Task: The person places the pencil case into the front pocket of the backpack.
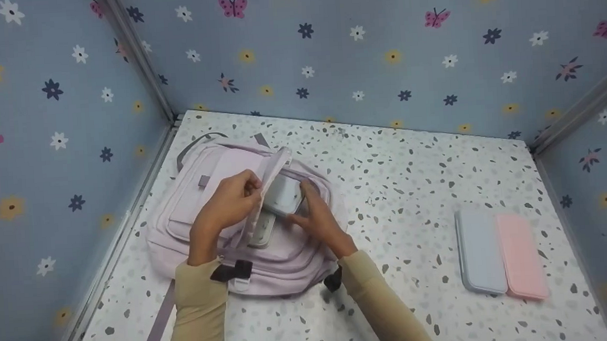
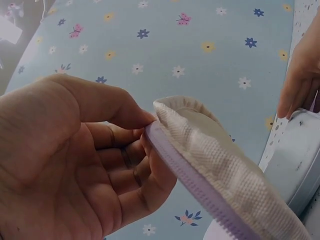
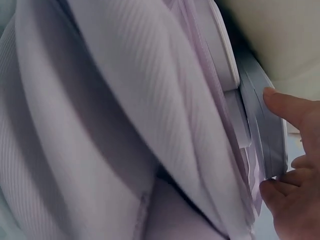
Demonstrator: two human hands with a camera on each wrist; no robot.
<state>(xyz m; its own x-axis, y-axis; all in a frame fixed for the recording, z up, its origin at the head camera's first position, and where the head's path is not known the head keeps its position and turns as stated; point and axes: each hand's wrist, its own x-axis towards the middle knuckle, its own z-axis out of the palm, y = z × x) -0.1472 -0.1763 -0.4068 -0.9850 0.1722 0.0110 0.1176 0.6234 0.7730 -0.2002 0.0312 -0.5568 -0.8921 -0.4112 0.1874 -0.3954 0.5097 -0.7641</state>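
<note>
Tan sleeves [image 1: 199,314], two: lower centre of the head view. Left hand [image 1: 231,198], centre: thumb and fingers pinching the zip-edged flap [image 1: 278,164] of a lilac backpack [image 1: 281,272]. Right hand [image 1: 321,219], centre: thumb and fingers gripping a grey-blue case [image 1: 285,194], partly inside the opened pocket, middle of frame. Pale case [image 1: 263,231]: same pocket, just below. Light blue case [image 1: 481,252] and pink case [image 1: 521,256]: side by side, lower right, on speckled tabletop [image 1: 390,202].

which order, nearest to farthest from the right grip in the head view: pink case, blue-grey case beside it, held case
1. Held case: in the right grip, at the open backpack
2. Blue-grey case: right, on the table
3. Pink case: farther right
</note>
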